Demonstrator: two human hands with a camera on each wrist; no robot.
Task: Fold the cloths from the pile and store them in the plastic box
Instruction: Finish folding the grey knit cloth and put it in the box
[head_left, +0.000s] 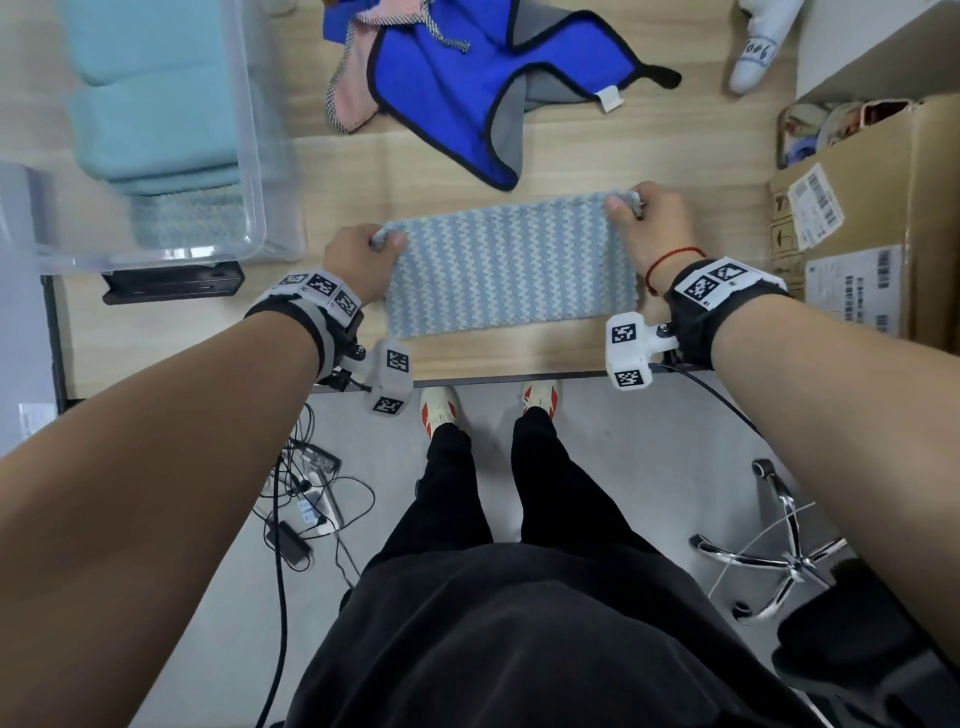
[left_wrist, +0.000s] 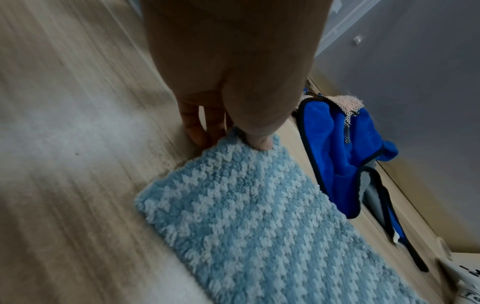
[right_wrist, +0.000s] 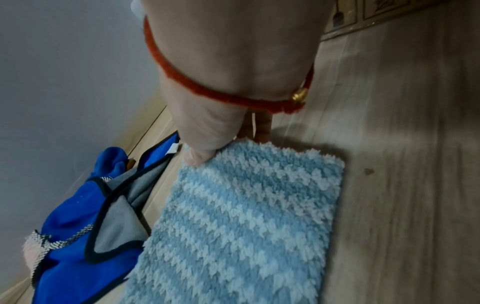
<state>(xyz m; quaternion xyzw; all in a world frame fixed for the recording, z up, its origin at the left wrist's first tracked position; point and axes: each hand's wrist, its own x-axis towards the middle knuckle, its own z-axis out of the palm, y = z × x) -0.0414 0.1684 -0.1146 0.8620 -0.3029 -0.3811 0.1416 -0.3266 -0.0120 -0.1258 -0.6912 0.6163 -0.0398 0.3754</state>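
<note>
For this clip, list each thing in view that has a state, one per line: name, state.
striped cloth: flat on the table, far corners pinched
left hand: pinches the far left corner
right hand: pinches the far right corner
blue cloth: unfolded, crumpled in the pile
pink cloth: unfolded, partly under the blue cloth
plastic box: open, folded cloths inside
cardboard box: open

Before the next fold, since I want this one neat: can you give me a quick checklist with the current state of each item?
1. Left hand pinches the striped cloth at its far left corner: ok.
2. Right hand pinches the far right corner: ok.
3. Cloth lies flat on the table: ok.
4. Edges of the layers aligned: cannot tell.
5. Blue cloth clear of it: ok.
6. Plastic box open: ok.
</note>
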